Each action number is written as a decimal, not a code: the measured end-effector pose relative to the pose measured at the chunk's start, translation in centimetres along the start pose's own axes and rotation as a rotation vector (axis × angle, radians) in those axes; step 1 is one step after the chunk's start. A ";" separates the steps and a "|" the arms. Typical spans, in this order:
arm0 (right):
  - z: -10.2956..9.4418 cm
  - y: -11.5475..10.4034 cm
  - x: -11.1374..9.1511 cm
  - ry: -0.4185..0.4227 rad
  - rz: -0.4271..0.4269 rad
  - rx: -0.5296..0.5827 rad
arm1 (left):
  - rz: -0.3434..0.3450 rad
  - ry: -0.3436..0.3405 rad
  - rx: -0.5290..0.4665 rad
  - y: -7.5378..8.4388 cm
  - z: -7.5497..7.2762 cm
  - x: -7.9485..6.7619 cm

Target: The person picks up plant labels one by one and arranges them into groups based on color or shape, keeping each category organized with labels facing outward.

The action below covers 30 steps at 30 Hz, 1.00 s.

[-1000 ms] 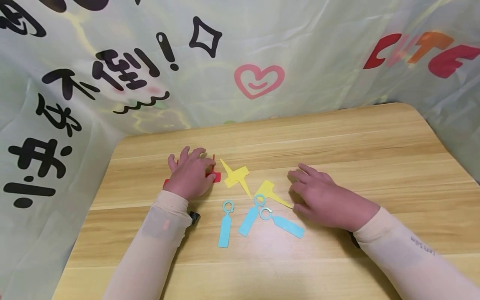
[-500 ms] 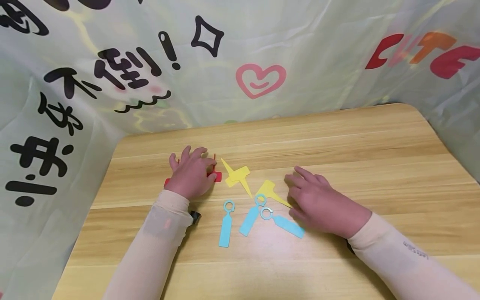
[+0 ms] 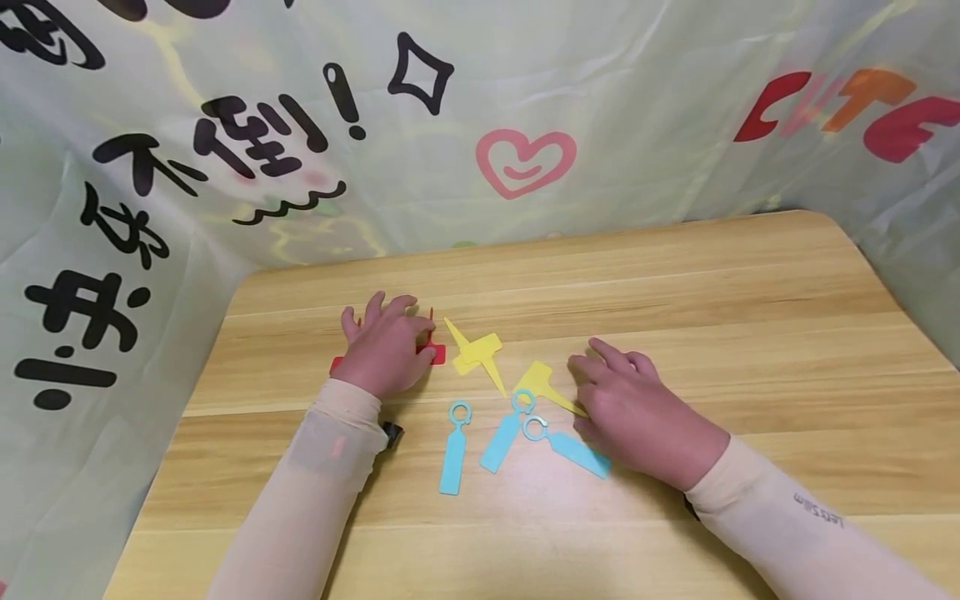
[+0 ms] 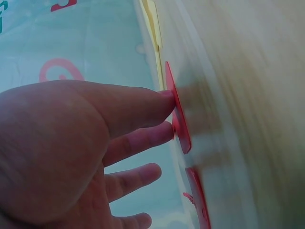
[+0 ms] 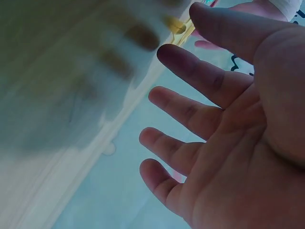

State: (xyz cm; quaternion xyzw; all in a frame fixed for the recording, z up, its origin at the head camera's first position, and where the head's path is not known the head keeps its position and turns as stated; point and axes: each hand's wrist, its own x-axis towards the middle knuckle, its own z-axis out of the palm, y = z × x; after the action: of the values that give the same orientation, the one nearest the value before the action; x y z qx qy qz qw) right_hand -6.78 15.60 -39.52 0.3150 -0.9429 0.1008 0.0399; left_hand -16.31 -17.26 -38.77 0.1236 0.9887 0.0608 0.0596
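Left of centre on the table [image 3: 712, 283], the left hand [image 3: 386, 354], fingers spread, touches a red tag [image 3: 439, 355] with thumb and forefinger; the right hand [image 3: 641, 417], fingers loosely parted, holds nothing beside a yellow tag [image 3: 536, 378]. Blue tags [image 3: 452, 462] lie nearer.

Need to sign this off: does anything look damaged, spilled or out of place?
Nothing looks plainly damaged or spilled. Only mildly untidy: two yellow tags lie crossed, and a blue tag overlaps a third yellow tag with its ring, mixing the colours. The left hand partly hides the red tags, so I can't judge those.
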 end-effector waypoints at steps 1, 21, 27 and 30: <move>0.0 0.0 0.0 -0.001 0.001 -0.004 | -0.001 -0.001 0.001 0.0 0.0 0.0; 0.2 -1.2 0.3 0.002 0.047 -0.029 | -0.003 -0.005 -0.032 -0.1 0.3 0.0; 0.1 -1.4 0.7 0.002 0.064 -0.040 | -0.008 -0.003 -0.033 -0.3 0.3 0.0; 0.1 -1.4 0.8 0.018 0.076 -0.050 | -0.004 0.004 -0.038 -0.4 0.3 0.0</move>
State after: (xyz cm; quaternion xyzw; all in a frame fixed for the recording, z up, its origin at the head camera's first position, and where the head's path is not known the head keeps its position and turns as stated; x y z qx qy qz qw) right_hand -6.58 13.96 -39.24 0.2770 -0.9560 0.0815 0.0523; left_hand -16.42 -17.63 -39.09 0.1205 0.9877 0.0797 0.0603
